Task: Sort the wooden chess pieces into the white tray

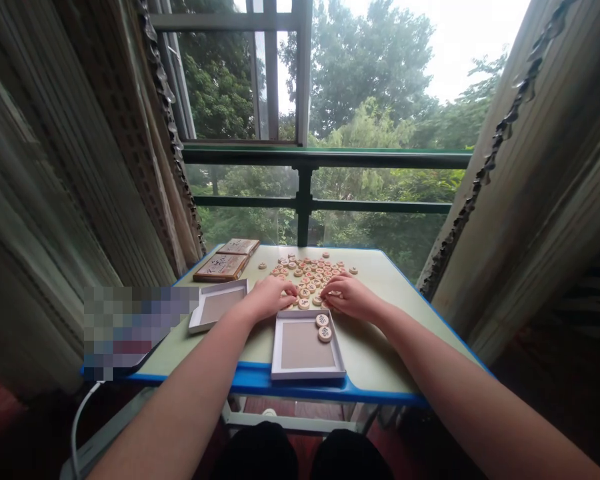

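Nearest you: white tray (300,353) at the table's (400,353) blue near edge, two disc pieces (325,333) in its far right corner, marked faces up. Mind its far wall; your wrists work just beyond it, so don't knock it.

Second white tray (225,307), off left, tilted to you; your left forearm runs close by, so keep that elbow in.

Left hand (275,295): fingers bent, partly open, tips down at the scatter's near left side. Right hand (349,297): fingers curled, half open, tips at its near right side. Can't tell whether either pinches a piece; fingers hide it.

Between them, near pieces (305,304) lie loose on the table. Best take those first, by the rim, thumb against fingertip, one at a time; they look prone to sliding. Keep palms high so neighbours stay put.

Beyond, main scatter (313,270), crowded, some overlapping; draw pieces apart before lifting. Far left: brown wooden case (223,267), clear of both hands.
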The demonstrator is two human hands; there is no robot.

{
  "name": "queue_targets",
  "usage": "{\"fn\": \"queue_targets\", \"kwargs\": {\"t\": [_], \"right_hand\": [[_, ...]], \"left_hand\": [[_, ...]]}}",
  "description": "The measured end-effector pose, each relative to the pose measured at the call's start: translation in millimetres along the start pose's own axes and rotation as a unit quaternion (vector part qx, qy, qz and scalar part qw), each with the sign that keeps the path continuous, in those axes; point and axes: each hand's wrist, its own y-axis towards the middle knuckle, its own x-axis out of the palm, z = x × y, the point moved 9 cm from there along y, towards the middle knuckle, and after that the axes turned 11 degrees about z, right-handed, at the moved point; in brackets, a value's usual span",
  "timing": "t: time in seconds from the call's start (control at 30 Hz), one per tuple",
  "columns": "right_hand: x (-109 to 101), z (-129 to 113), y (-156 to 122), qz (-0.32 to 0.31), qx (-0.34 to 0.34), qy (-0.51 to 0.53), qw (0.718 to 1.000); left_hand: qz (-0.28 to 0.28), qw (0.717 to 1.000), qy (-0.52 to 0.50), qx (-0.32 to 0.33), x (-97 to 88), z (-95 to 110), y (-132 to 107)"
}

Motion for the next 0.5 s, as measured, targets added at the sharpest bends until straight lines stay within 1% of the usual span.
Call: {"fn": "queue_targets", "kwargs": {"t": [0.1,0.17,0.27,0.33,0.4,0.43,0.5], "right_hand": [[-1,-1,1,0.005,-0.005,-0.007,1.000],[-1,0,1,0.009,-0.008,-0.009,1.000],[-3,1,2,0.022,-0.007,-0.011,1.000],[-7,0,3,0.047,-0.008,-0.004,0.999],[-13,-6,2,0.081,-0.016,0.016,0.996],[-15,-9,2,0.098,-0.023,0.030,0.995],[-20,-16,1,0.130,-0.032,0.058,0.989]], "left_hand": [[-0.005,0.999,-0.015,-0.030,0.1,-1,-1],[0.003,0.998,-0.037,-0.044,-0.4,-2,-1],[0.056,0.994,-0.072,-0.052,-6.8,-4,2],[0.103,0.985,-0.127,-0.049,-13.7,-3,4],[0.139,0.960,-0.235,-0.059,-19.1,0,5],[0.145,0.941,-0.298,-0.071,-20.0,1,4],[0.138,0.896,-0.408,-0.103,-18.1,4,2]]}}
